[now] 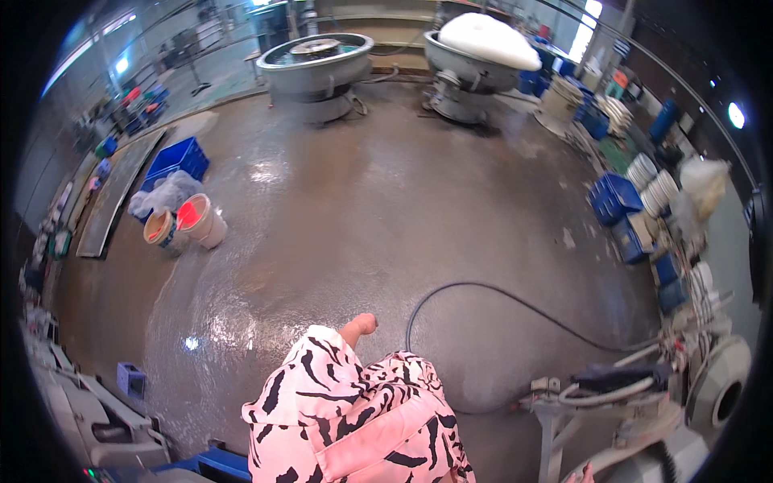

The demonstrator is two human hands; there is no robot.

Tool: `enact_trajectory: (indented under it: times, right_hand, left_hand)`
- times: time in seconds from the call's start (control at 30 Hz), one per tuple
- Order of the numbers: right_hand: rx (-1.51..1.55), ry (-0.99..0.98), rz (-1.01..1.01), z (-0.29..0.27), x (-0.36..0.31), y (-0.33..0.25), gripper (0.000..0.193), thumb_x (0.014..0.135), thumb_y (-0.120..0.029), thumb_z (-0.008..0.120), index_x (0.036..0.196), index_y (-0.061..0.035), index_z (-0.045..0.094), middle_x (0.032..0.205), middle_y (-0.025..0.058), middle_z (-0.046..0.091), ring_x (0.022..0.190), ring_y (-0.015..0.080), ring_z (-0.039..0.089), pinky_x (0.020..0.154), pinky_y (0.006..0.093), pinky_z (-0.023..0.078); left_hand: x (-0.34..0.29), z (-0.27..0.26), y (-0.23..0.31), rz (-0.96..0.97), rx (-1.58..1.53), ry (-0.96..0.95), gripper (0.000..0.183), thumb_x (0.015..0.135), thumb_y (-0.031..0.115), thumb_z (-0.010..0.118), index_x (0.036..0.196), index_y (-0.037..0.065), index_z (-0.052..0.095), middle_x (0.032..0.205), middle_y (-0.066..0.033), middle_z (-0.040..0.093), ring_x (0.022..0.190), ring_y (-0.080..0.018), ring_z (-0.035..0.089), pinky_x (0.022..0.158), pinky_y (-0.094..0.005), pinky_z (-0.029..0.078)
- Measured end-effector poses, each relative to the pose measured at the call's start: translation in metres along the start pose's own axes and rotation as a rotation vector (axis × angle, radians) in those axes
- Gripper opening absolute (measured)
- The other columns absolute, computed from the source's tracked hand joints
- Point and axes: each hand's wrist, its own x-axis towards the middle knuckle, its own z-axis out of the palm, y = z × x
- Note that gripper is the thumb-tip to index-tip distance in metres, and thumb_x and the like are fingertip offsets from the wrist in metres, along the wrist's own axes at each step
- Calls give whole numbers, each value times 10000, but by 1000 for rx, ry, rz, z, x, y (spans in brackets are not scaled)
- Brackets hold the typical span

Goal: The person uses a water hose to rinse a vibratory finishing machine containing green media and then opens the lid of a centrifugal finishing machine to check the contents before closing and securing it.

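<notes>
My left hand (366,324) reaches forward past the pink and black patterned clothing (346,402) over the wet floor. Its fingers look curled closed, and whatever they may hold is too small to make out. A dark hose (483,285) loops across the floor just right of this hand; part of it is hidden behind the clothing. At the lower right edge, only the fingers of my right hand (581,475) show, stretched out, beside a grey machine frame (551,439). I see nothing held in them.
Two round grey tubs (318,80) stand far ahead, the right one topped by a white mound (489,42). Pails (206,225) and a blue crate (179,157) sit at left. Blue crates (616,198) line the right side. A small blue block (131,380) lies near left.
</notes>
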Motion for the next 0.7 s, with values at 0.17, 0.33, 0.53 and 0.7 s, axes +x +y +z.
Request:
enact_trajectory:
  times: [0.17,0.33,0.53,0.7]
  right_hand:
    - [296,39,34,47,102,-20,480,904,-137,546,1355,-53,404,1242,212,503,1106,313,523,901,423,452]
    - [1190,213,519,127,186,89,513,915,-198,487,1390,-108,314,1267,238,462,1148,361,477,890,476,461]
    - [671,62,311,190,236,295,572,848,-331,603,1218,65,418,1147,248,530,952,333,546,821,428,469]
    - [910,178,691,229,290,302,541,835,-323,596,1186,61,447,1114,227,547,928,324,552,807,423,469]
  left_hand:
    - [-7,-8,0,-39,-183,77,351,812,127,499,1124,197,646,1173,-123,602,1100,-299,567,934,-386,457]
    - [-20,25,-16,-64,-138,62,330,816,132,506,1106,169,657,1158,-128,608,1083,-299,577,917,-383,463]
    - [-50,56,-6,-223,-156,9,307,849,178,504,1117,156,652,1198,-103,593,1106,-288,566,938,-380,453]
    - [-95,69,42,-307,-286,20,355,838,147,474,1151,192,636,1225,-99,579,1132,-290,550,966,-383,434]
